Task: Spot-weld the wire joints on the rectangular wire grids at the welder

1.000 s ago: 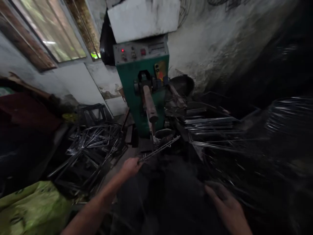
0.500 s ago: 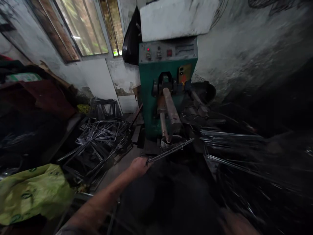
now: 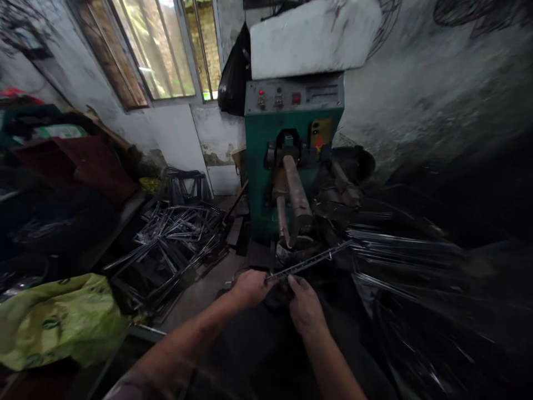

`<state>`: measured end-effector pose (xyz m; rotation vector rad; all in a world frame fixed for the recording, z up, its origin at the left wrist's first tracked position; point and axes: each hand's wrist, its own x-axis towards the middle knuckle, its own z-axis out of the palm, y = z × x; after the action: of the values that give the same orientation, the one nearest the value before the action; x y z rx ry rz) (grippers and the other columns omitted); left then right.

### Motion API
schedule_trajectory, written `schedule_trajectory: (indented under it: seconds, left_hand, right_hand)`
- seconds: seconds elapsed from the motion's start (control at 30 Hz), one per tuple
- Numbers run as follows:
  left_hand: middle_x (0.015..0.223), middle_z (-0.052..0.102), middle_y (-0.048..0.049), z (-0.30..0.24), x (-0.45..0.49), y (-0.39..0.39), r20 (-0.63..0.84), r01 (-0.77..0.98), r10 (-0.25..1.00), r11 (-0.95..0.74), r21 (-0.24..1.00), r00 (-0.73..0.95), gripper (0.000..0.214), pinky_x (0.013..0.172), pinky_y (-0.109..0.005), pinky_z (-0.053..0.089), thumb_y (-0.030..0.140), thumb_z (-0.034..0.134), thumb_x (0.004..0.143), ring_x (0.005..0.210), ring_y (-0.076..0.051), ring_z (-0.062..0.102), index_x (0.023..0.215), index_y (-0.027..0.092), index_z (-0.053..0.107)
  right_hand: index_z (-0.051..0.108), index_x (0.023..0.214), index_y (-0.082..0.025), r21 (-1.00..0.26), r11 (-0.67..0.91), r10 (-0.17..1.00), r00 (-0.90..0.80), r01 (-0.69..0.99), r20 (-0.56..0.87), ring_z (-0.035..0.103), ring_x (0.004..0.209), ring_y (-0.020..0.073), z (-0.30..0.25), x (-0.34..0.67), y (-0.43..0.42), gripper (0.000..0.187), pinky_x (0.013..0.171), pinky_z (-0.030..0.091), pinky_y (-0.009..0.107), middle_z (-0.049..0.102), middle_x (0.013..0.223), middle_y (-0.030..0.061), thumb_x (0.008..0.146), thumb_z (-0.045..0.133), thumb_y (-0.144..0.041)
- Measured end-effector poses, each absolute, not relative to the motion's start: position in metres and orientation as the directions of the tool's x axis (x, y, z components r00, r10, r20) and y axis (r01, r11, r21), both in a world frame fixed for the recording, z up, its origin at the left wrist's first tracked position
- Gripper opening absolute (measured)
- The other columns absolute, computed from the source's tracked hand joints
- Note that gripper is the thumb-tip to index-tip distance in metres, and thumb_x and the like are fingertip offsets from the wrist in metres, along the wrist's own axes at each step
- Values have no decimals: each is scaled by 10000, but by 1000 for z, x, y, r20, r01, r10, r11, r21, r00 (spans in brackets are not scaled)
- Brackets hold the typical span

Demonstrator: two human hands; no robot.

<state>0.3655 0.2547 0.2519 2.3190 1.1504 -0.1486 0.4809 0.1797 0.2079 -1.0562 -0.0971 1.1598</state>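
Note:
My left hand (image 3: 251, 287) is closed around the near end of a thin metal strip (image 3: 314, 260) that has small notches or tabs along its length. The strip slants up to the right, its far end in front of the lower arm of a green machine, apparently a spot welder (image 3: 260, 183). Close to the strip's near part, my right hand (image 3: 308, 308) has its thumb and fingers drawn together in a pinch. Whatever sits between those fingertips is too dark and small to make out. Above the strip, the machine's thick upper arm (image 3: 297, 191) points toward me.
Bent wire frames (image 3: 179, 225) lie heaped on the left. Long metal rods (image 3: 400, 244) are stacked at the right. A yellow-green sack (image 3: 62, 322) fills the lower left. A phone (image 3: 320, 135) is on the machine's front, and a white block (image 3: 312, 41) sits on top.
My right hand has come up from the lower right edge to the strip. My left hand still holds the strip. The whole view has shifted slightly.

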Motion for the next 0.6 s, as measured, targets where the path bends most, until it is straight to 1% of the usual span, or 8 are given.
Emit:
schedule_trajectory:
  seconds: [0.07, 0.13, 0.23, 0.33, 0.4, 0.47, 0.6]
  left_hand:
    - [962, 701, -78, 246, 366, 258, -328, 763, 705, -477, 436, 629, 442, 751, -233, 472, 475, 341, 939, 881, -179, 641, 972, 182, 670]
    - [970, 701, -86, 237, 368, 262, -311, 761, 710, -493, 421, 632, 454, 774, -243, 474, 478, 334, 939, 905, -189, 641, 963, 179, 675]
    - [992, 696, -111, 226, 372, 268, -281, 763, 720, -528, 373, 635, 463, 830, -286, 474, 477, 336, 936, 954, -222, 636, 964, 163, 675]
    - [996, 693, -125, 225, 375, 271, -282, 761, 714, -542, 356, 641, 514, 842, -309, 475, 504, 299, 940, 962, -236, 635, 973, 152, 672]
    - [991, 693, -132, 228, 377, 273, -292, 766, 714, -540, 349, 636, 527, 837, -312, 477, 508, 290, 941, 955, -238, 636, 966, 148, 673]
    - [996, 691, -137, 232, 379, 275, -297, 771, 716, -537, 343, 631, 506, 839, -316, 476, 484, 299, 945, 963, -241, 634, 970, 145, 674]
    - [998, 691, -129, 238, 384, 279, -290, 756, 705, -545, 364, 648, 483, 843, -292, 468, 459, 303, 951, 960, -222, 634, 959, 149, 674]
  right_hand:
    - [561, 835, -187, -723, 21, 802, 444, -690, -400, 624, 722, 217, 205, 482, 180, 526, 622, 520, 305, 645, 758, 17, 484, 858, -442]
    - [553, 849, -192, -737, 15, 813, 437, -676, -384, 635, 757, 235, 205, 482, 181, 519, 626, 527, 318, 653, 781, 23, 505, 846, -448]
    - [536, 853, -195, -738, 6, 798, 448, -674, -403, 642, 777, 255, 210, 482, 185, 564, 613, 531, 329, 648, 760, 17, 468, 854, -458]
    - [530, 843, -194, -706, 21, 808, 428, -708, -405, 645, 774, 258, 213, 482, 190, 577, 615, 535, 335, 643, 744, 13, 451, 871, -443]
    - [532, 843, -191, -677, 18, 826, 393, -735, -405, 644, 795, 257, 214, 484, 193, 577, 627, 537, 331, 649, 754, 16, 448, 884, -420]
    - [535, 841, -191, -667, 23, 816, 400, -744, -418, 642, 821, 254, 212, 487, 196, 586, 636, 536, 318, 655, 764, 16, 428, 895, -400]
    - [556, 839, -188, -691, 40, 811, 427, -722, -399, 641, 803, 234, 208, 494, 202, 571, 650, 530, 305, 662, 788, 16, 425, 894, -389]
